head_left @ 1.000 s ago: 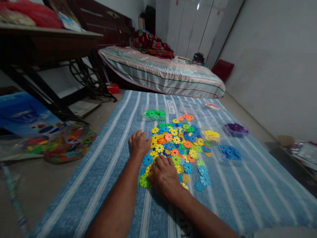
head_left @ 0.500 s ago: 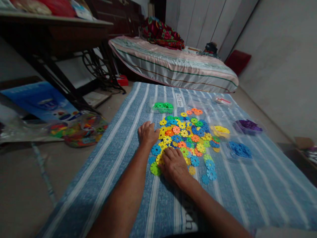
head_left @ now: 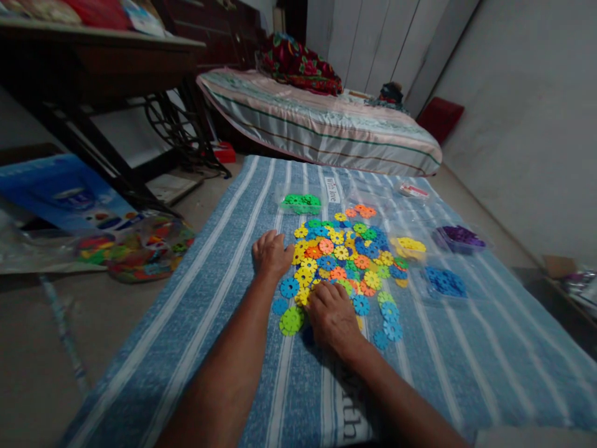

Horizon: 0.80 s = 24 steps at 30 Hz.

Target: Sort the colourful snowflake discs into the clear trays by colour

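A pile of colourful plastic snowflake discs, in yellow, blue, orange and green, lies on a blue striped cloth. At the pile's left edge my left hand rests on the cloth, thumb apart from the fingers, holding nothing that shows. My right hand is over the near edge of the pile, back up, fingers curled down among the discs. What lies under its fingertips is hidden. Just left of it are lime-green discs and a yellow disc.
Clear boxes hold sorted discs: green, yellow, purple and blue. Orange discs sit behind the pile. A bed stands beyond, a sewing-machine table at left, with a bag of bright pieces below.
The view has shifted slightly, so everything sits a little further left. My right hand's fingers have moved slightly over the near discs. My left hand stays beside the pile.
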Each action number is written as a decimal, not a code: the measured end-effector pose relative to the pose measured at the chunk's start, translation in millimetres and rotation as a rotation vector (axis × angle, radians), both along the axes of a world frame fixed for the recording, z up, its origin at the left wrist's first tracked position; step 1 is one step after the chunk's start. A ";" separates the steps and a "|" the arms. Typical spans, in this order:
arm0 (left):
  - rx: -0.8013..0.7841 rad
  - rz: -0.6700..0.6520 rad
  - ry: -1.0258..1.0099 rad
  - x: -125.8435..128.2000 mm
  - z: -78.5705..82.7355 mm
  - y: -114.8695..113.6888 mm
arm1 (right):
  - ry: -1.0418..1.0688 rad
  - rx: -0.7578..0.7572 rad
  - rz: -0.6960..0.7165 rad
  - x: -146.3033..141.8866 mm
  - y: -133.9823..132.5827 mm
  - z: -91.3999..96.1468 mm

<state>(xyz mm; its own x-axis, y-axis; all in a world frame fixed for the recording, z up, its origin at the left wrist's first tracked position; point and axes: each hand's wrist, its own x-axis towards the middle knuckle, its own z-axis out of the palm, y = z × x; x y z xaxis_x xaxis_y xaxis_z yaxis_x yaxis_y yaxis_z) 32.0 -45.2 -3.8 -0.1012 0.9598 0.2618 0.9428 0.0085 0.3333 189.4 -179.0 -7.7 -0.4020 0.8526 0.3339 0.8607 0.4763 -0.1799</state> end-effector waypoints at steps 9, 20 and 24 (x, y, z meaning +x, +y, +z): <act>-0.017 -0.005 0.013 -1.3 1.5 2.5 | 0.113 0.219 -0.016 16.1 14.0 0.8; -0.003 0.000 0.019 -1.8 -0.1 3.5 | 0.071 0.271 -0.355 123.4 65.0 50.9; 0.002 -0.003 0.009 -2.2 -0.4 4.6 | 0.046 0.453 -0.651 175.4 84.8 78.3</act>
<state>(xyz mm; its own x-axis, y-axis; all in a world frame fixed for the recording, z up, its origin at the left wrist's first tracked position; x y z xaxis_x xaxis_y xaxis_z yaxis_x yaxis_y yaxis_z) 29.8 -40.6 -4.1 -0.0954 0.9595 0.2651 0.9458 0.0044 0.3247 364.8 -94.2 70.7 0.1531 0.6889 0.7085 0.9877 -0.0844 -0.1314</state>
